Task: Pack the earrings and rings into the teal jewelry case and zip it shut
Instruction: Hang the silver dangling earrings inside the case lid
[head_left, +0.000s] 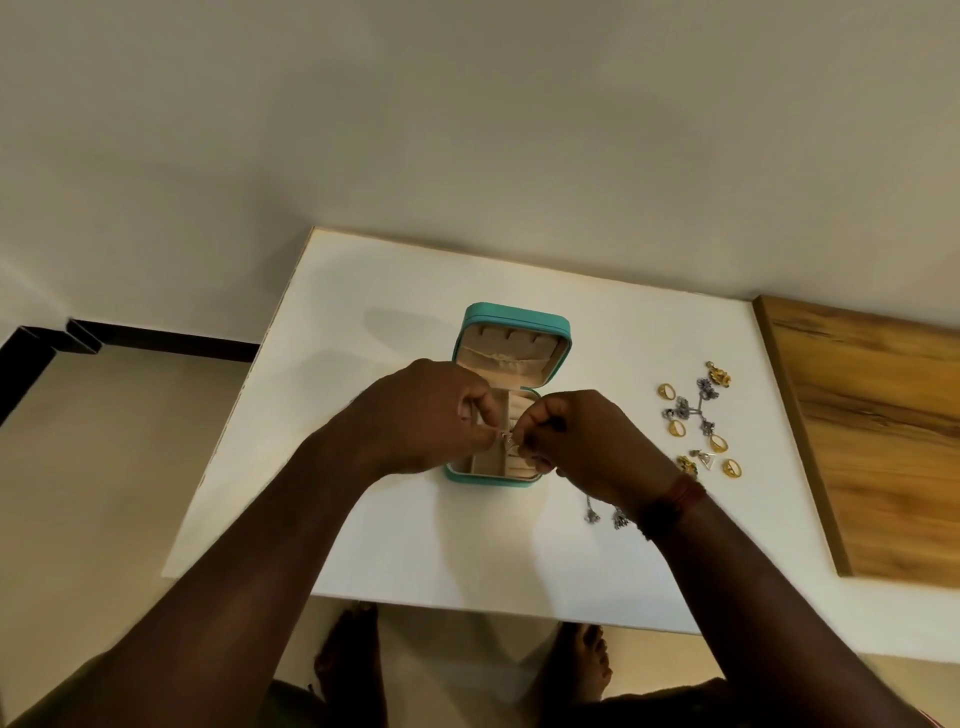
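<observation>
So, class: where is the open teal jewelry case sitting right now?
In the head view the teal jewelry case sits open on the white table, beneath the left hand and right hand, left of the loose jewelry.

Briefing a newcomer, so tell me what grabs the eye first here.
Both hands meet over the open teal jewelry case: the left hand and right hand pinch a small silver piece between them. To the right, gold and silver jewelry lies scattered on the white table.
</observation>
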